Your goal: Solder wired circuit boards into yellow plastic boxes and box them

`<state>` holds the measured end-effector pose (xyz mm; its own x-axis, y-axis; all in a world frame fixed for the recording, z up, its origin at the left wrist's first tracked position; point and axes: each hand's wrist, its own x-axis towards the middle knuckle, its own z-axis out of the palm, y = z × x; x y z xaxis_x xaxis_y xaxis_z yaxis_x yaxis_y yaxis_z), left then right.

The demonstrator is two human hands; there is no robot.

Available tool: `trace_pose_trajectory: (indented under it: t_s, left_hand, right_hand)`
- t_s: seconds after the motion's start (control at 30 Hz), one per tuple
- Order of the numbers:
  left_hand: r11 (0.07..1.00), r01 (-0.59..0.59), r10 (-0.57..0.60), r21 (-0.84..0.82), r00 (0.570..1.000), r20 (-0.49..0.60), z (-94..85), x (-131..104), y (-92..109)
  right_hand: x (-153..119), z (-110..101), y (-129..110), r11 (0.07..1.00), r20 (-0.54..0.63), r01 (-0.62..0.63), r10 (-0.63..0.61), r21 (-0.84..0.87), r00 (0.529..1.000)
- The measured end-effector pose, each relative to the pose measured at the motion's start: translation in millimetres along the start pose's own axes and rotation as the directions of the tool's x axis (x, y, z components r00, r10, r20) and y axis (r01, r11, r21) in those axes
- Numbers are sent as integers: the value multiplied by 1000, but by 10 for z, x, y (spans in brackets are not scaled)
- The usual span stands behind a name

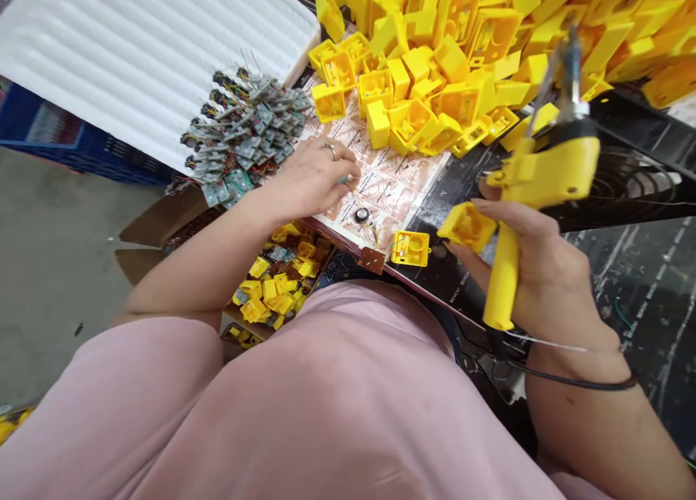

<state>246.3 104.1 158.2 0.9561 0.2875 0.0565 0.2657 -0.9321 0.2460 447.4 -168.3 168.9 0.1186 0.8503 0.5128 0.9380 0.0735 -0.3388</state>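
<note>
My right hand (560, 268) is wrapped round a yellow trigger-type soldering gun (554, 172), its metal tip pointing up and away. Between the same hand's thumb and fingers is a small open yellow plastic housing (468, 226). My left hand (312, 174) lies palm down over the patterned sheet, fingers curled and closed; a small teal and white bit and thin wires show at its fingertips, but what it grips is unclear. Close by are a small round speaker-like part (362, 215), a brown circuit board (373, 260) at the table edge and another open yellow housing (410, 248).
Yellow housings (413, 123) are heaped across the back. Left of my left hand sits a pile of grey circuit boards with wires (255, 119), beside a ribbed white foam sheet (135, 58) over a blue crate (43, 134). Below the table edge, a box holds yellow parts (277, 286). A black cable (576, 380) crosses my right wrist.
</note>
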Motion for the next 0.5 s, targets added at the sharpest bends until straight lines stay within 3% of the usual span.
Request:
trace_pose_trajectory:
  t_s: [0.13,0.23,0.37,0.5]
  left_hand:
    - [998,-52,53,-28,998,39,48,105,-91]
    - [991,7,0,-133,998,58,15,28,-56]
    - [937,122,-115,-328,992,43,-19,-61,26]
    - [865,132,-129,-483,991,40,18,32,119]
  right_hand:
    - [370,316,60,994,103,91,-98,67,990]
    - [489,507,142,984,180,148,-164,95,970]
    - [462,531,159,989,161,115,-130,95,978]
    - [401,440,84,994,181,91,-100,62,978]
